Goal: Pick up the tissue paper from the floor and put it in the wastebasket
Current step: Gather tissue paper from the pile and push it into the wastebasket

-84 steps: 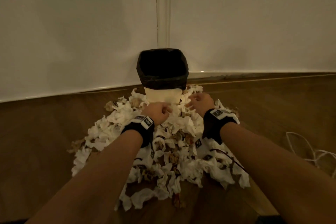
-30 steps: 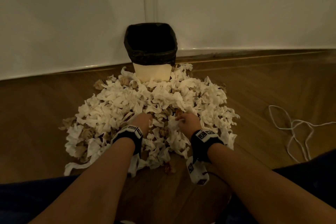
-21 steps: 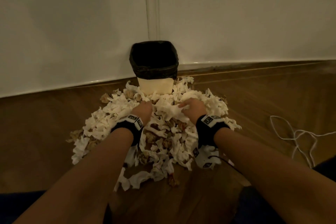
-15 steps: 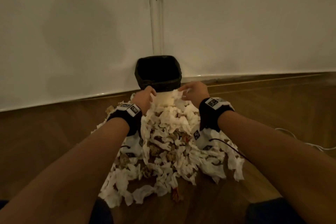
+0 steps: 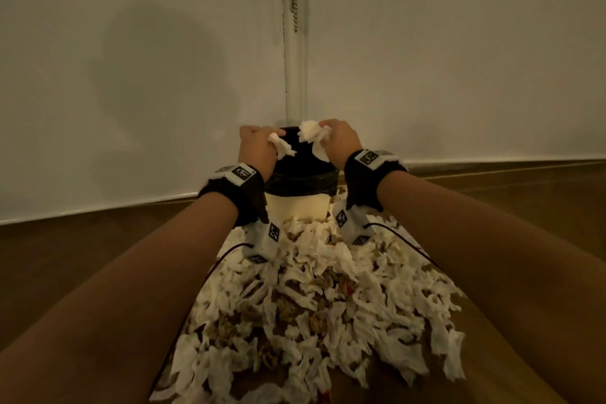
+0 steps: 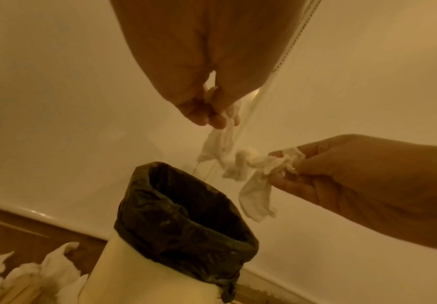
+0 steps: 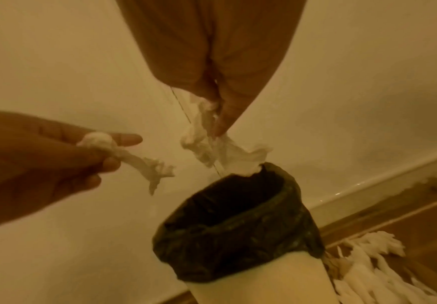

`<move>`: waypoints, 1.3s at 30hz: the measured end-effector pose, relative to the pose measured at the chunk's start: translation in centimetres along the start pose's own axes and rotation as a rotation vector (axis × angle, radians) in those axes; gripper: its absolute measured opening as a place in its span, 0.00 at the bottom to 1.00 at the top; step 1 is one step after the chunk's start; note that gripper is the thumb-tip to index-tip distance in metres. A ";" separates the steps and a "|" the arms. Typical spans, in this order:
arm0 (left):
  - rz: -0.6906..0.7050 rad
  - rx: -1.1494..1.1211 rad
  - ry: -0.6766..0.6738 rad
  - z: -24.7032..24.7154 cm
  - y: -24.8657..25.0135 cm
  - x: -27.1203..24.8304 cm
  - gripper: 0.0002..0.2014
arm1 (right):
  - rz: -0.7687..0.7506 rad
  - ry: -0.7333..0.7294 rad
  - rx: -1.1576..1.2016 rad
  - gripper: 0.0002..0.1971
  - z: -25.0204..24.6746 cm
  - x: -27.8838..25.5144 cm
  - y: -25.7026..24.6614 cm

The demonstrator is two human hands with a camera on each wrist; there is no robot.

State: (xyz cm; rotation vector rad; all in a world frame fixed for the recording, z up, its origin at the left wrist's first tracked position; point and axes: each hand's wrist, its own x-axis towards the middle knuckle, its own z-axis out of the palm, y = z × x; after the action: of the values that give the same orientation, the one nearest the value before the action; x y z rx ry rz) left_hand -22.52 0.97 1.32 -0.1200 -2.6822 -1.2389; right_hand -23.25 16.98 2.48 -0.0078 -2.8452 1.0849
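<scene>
Wooden floor (image 5: 98,239) at a white wall: left hand (image 5: 257,147) and right hand (image 5: 339,141) each pinch a tissue paper scrap (image 5: 310,133) above the wastebasket (image 5: 300,187), positioned for dropping; the tissue pile (image 5: 311,305) lies before the wastebasket

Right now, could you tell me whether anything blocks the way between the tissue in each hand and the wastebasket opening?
Nothing visible does. The left hand and right hand each pinch tissue paper above the wastebasket, whose black-lined mouth is open below.
</scene>
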 end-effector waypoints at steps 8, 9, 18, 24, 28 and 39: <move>-0.034 0.031 0.123 2.1 -3.3 1.0 0.14 | 0.195 0.290 0.404 0.08 5.4 1.2 3.4; -0.039 0.076 0.096 2.4 -3.6 1.1 0.14 | 0.200 0.297 0.392 0.08 5.8 1.4 3.6; -0.135 0.056 -0.087 3.8 -5.1 -0.3 0.23 | 0.119 0.121 0.274 0.18 5.9 0.5 4.9; 0.040 0.073 -0.105 6.3 -4.4 -5.2 0.13 | 0.177 0.202 0.190 0.13 6.0 -4.9 8.8; -0.026 0.287 -0.332 9.8 -5.4 -10.5 0.11 | 0.313 0.002 -0.002 0.13 7.1 -10.0 13.4; 0.063 0.740 -0.850 17.3 -10.6 -22.2 0.18 | 0.493 -0.444 -0.255 0.17 12.4 -21.5 18.9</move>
State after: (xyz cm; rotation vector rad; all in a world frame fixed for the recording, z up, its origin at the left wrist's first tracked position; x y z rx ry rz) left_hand -4.69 7.35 -21.98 -0.7471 -3.5886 -0.0643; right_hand -3.58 22.00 -21.21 -0.5854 -3.4818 0.8596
